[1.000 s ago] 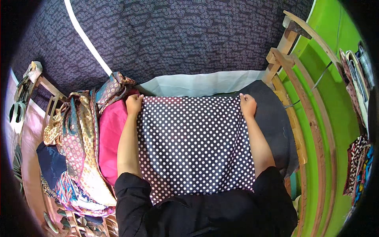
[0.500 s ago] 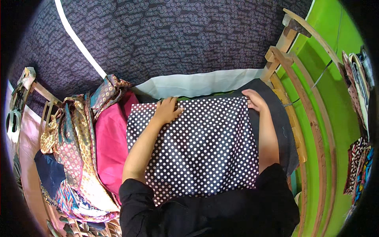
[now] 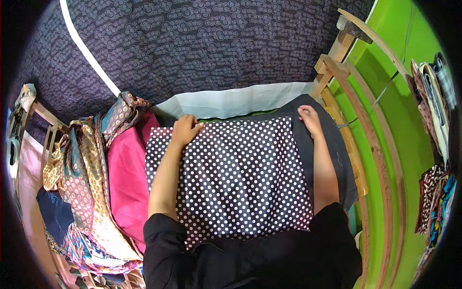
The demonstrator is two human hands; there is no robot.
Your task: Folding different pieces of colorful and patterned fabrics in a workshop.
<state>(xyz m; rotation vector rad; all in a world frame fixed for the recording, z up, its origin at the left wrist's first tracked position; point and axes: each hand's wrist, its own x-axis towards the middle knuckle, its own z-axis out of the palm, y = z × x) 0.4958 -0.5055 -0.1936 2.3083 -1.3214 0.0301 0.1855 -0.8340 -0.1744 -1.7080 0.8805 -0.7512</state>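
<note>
A black fabric with white polka dots (image 3: pixel 236 178) lies spread in front of me, its far edge folded over. My left hand (image 3: pixel 185 130) rests on that edge toward the left, thumb stretched out to the right and apart from the bent fingers. Beyond the fabric's far right corner is my right hand (image 3: pixel 311 120), loosely curled with its fingertips apart and nothing visible in it. Below that hand a dark grey cloth (image 3: pixel 332 144) shows, which also reaches under the polka-dot fabric.
Pink cloth (image 3: pixel 126 178) and patterned gold and teal fabrics (image 3: pixel 86 168) hang at my left. Curved-looking wooden rails (image 3: pixel 380 154) run along the right, before a green wall (image 3: pixel 414 144). A dark swirl-patterned cloth (image 3: pixel 216 43) covers the far side, above a white strip (image 3: pixel 231 101).
My right hand has left the polka-dot fabric's far right corner and moved off it over the grey cloth. My left hand stays on the far edge, its fingers drawn closer together.
</note>
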